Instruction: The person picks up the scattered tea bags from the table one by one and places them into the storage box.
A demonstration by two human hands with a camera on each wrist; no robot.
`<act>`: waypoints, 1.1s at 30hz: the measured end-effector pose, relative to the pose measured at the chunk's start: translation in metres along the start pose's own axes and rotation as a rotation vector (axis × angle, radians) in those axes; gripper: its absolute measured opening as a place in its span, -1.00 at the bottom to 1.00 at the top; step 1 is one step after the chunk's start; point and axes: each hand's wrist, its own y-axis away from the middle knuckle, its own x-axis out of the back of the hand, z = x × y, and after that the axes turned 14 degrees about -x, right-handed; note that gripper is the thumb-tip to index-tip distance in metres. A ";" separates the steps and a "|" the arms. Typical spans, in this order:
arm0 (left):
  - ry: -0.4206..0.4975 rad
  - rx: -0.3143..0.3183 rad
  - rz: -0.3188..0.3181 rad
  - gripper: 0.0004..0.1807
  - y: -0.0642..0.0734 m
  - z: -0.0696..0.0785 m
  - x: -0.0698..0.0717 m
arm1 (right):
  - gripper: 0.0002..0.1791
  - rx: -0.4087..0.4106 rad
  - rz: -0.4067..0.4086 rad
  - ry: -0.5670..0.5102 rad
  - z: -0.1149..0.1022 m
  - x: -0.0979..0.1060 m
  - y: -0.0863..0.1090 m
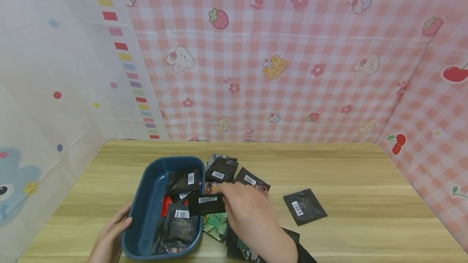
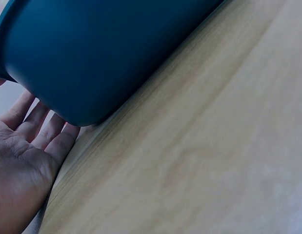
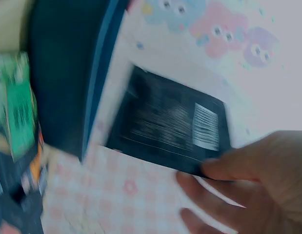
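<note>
Nearest, at left, the left hand (image 1: 111, 232) rests its extended fingers against the outer wall of a blue tub (image 1: 145, 220), apparently steadying it. Well apart from it, the right hand (image 1: 248, 208) pinches a black packet (image 1: 204, 208) by its right end; the packet's left end lies above the tub's interior, across the right rim. Other dark packets (image 1: 180, 228) already lie in the tub. The step in hand looks like placing this one among them; the next move calls for clearing the rim, then loosening the pinch. Right of the tub lie a green packet (image 1: 215, 225), a lone packet (image 1: 305, 207) and, farther, a small stack (image 1: 222, 167).
</note>
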 end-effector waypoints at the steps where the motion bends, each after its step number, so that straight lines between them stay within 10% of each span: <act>1: -0.004 0.004 0.003 -0.59 0.000 0.000 0.000 | -0.72 0.027 0.028 -0.030 -0.004 -0.004 0.001; 7: -0.018 0.012 0.008 -0.40 -0.001 0.002 -0.002 | -0.79 0.163 0.086 -0.160 -0.026 -0.028 0.007; 18: -0.015 -0.031 0.001 -0.53 0.003 0.001 -0.003 | -0.72 0.141 -0.194 -0.189 -0.034 -0.064 0.011; 22: -0.039 0.007 0.005 -0.34 0.001 0.003 -0.003 | -0.64 0.130 -0.173 -0.142 -0.028 -0.069 0.009; 33: -0.006 -0.008 0.006 -0.59 0.001 0.001 -0.001 | -0.76 0.052 -0.062 -0.017 0.001 -0.050 -0.006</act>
